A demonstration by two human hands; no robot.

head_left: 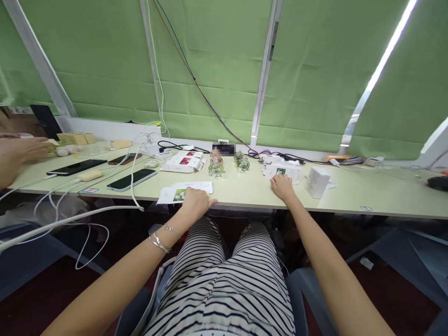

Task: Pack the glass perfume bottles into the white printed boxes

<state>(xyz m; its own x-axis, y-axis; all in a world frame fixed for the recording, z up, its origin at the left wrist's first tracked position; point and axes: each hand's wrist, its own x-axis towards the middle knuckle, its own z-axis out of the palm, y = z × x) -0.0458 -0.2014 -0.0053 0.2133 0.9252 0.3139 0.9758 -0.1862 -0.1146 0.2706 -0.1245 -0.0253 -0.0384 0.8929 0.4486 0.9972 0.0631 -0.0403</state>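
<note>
My left hand (196,202) rests at the table's front edge on a flattened white carton (168,195) with a green picture. Its thumb points right, apart from the curled fingers. With bent fingers, my right hand (283,187) grips the lower left part of another white carton (292,173) that has a small dark green picture. Between and beyond both hands stand small clear glass bottles, one with a greenish tint (241,161) and one rounded (216,168). Right of my right hand, a white box (317,182) stands upright.
White cartons with red pictures (185,161) lie behind my left hand. Phones (132,179), earbud cases and white cables spread over the left side. Another person's hand (21,151) shows at the far left. Wires (280,156) run along the table's back.
</note>
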